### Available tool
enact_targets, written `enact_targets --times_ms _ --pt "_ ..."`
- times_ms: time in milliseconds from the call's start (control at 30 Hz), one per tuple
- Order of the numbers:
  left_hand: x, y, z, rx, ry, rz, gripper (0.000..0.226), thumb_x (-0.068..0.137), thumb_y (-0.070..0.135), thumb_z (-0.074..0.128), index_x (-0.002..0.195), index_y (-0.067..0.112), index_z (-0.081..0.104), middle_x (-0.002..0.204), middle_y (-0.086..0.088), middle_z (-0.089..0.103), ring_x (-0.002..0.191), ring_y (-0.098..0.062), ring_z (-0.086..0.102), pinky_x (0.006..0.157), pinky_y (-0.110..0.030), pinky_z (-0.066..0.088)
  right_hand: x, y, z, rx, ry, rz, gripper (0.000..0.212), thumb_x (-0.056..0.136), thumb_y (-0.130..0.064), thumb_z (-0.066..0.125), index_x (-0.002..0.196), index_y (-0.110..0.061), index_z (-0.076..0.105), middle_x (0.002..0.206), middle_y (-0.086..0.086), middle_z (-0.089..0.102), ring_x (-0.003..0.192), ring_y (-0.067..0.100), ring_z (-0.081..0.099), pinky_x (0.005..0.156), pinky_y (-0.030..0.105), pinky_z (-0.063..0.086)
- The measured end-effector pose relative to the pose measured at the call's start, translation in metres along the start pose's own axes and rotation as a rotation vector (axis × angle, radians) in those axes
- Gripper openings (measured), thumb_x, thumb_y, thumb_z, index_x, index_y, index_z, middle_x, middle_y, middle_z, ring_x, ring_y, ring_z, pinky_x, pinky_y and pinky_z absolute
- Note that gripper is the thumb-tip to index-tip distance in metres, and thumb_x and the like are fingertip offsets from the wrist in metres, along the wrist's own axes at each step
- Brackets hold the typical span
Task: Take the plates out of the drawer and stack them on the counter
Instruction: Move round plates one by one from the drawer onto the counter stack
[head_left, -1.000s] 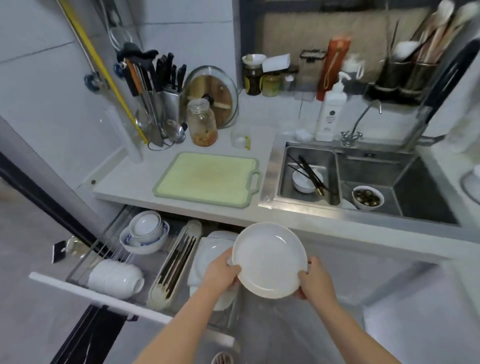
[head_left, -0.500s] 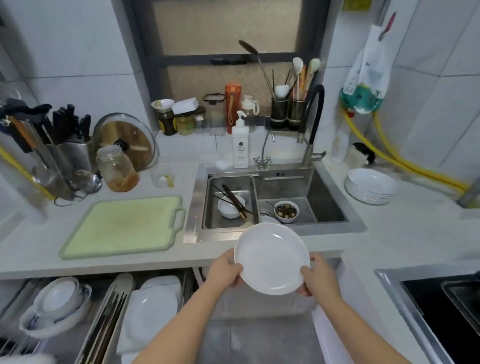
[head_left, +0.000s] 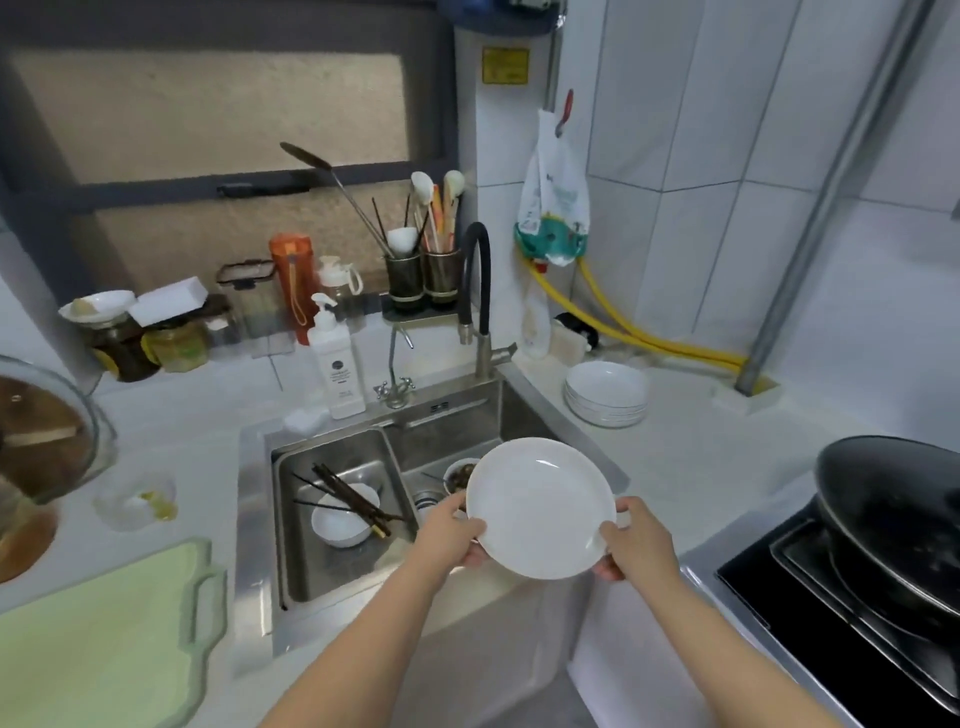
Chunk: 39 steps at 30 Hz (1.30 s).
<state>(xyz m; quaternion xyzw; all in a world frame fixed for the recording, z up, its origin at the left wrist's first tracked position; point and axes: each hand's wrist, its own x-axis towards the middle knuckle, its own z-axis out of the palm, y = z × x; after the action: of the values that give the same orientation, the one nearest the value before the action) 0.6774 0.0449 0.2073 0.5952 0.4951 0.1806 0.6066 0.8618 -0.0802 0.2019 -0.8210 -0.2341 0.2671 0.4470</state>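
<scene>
A white round plate (head_left: 540, 506) is held level in the air over the sink's front right corner. My left hand (head_left: 449, 530) grips its left rim and my right hand (head_left: 636, 540) grips its right rim. A stack of several white plates (head_left: 607, 393) stands on the white counter (head_left: 691, 467) at the back right, beyond the held plate and apart from it. The drawer is out of view.
The steel sink (head_left: 363, 499) holds a bowl with chopsticks and a bowl of food. A black faucet (head_left: 475, 291) rises behind it. A black wok (head_left: 893, 514) sits on the stove at the right. A green cutting board (head_left: 98, 639) lies at the left.
The view has swung right and up, away from the open drawer. Both hands have carried the plate from over the drawer to over the sink's right corner, nearer the stack.
</scene>
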Motion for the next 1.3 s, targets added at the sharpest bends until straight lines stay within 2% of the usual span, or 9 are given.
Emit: enact_targets --times_ms 100,233,367,600,767,900,1033,1233,1300 --pt "0.025 0.015 0.003 -0.004 -0.049 0.036 0.046 0.083 -0.004 0.049 0.121 0.018 0.056 0.072 -0.004 0.063 0.044 -0.015 0.064 0.05 -0.025 0.056 0.017 -0.008 -0.003 0.028 0.031 0.022 0.023 0.082 -0.002 0.046 0.1 -0.016 0.051 0.066 0.014 0.064 0.027 0.017 0.054 0.029 0.018 0.04" --pt "0.055 0.03 0.012 -0.019 -0.103 0.059 0.037 0.087 -0.002 0.051 0.122 0.012 0.057 0.079 -0.009 0.064 0.044 -0.017 0.062 0.047 -0.026 0.052 0.045 -0.016 -0.01 0.027 0.065 0.038 0.023 0.081 -0.004 0.047 0.099 -0.017 0.051 0.083 0.022 0.066 0.034 0.021 0.06 0.032 0.021 0.044" --pt "0.093 0.044 0.025 -0.001 -0.111 0.045 0.041 0.09 0.006 0.054 0.131 0.015 0.052 0.099 -0.016 0.067 0.051 -0.016 0.067 0.05 -0.026 0.053 0.084 -0.019 -0.014 0.02 0.079 0.04 0.024 0.08 -0.005 0.048 0.1 -0.018 0.052 0.072 0.017 0.067 0.032 0.024 0.058 0.036 0.024 0.048" --pt "0.174 0.081 0.057 -0.082 -0.079 0.017 0.044 0.09 0.017 0.06 0.131 0.018 0.047 0.079 -0.008 0.073 0.06 -0.018 0.069 0.051 -0.025 0.053 0.18 -0.032 -0.026 0.039 0.094 0.059 0.023 0.082 -0.008 0.05 0.102 -0.02 0.052 0.042 0.005 0.063 0.033 0.021 0.058 0.042 0.027 0.053" --pt "0.232 0.112 0.091 -0.072 -0.058 0.006 0.046 0.091 0.016 0.059 0.134 0.014 0.046 0.08 -0.009 0.07 0.062 -0.019 0.068 0.056 -0.027 0.054 0.248 -0.049 -0.043 0.06 0.116 0.055 0.021 0.082 -0.011 0.054 0.1 -0.021 0.053 0.041 0.005 0.062 0.03 0.017 0.055 0.036 0.022 0.048" --pt "0.274 0.132 0.113 -0.101 -0.059 -0.05 0.048 0.091 0.013 0.058 0.137 0.011 0.044 0.097 -0.021 0.071 0.072 -0.027 0.068 0.062 -0.032 0.057 0.295 -0.055 -0.053 0.071 0.121 0.086 0.02 0.083 -0.011 0.053 0.1 -0.02 0.057 0.058 0.012 0.065 0.034 0.016 0.054 0.034 0.019 0.042" --pt "0.308 0.143 0.134 -0.116 -0.041 -0.068 0.048 0.09 0.011 0.058 0.136 0.014 0.046 0.093 -0.019 0.069 0.065 -0.024 0.066 0.066 -0.034 0.057 0.337 -0.053 -0.058 0.066 0.134 0.1 0.017 0.083 -0.015 0.053 0.096 -0.023 0.061 0.069 0.009 0.067 0.042 0.015 0.058 0.035 0.016 0.042" --pt "0.348 0.141 0.16 -0.127 0.0 -0.125 0.047 0.09 0.014 0.06 0.135 0.015 0.048 0.098 -0.017 0.068 0.062 -0.025 0.066 0.057 -0.031 0.056 0.387 -0.041 -0.06 -0.015 0.12 0.145 0.031 0.087 -0.019 0.05 0.116 -0.022 0.06 0.095 0.017 0.072 0.067 0.028 0.064 0.071 0.038 0.057" --pt "0.357 0.139 0.166 -0.134 0.004 -0.134 0.047 0.09 0.013 0.059 0.135 0.014 0.048 0.093 -0.016 0.067 0.06 -0.024 0.064 0.055 -0.03 0.055 0.397 -0.036 -0.059 -0.018 0.108 0.158 0.035 0.088 -0.02 0.049 0.122 -0.02 0.059 0.104 0.018 0.071 0.068 0.027 0.064 0.069 0.035 0.058"
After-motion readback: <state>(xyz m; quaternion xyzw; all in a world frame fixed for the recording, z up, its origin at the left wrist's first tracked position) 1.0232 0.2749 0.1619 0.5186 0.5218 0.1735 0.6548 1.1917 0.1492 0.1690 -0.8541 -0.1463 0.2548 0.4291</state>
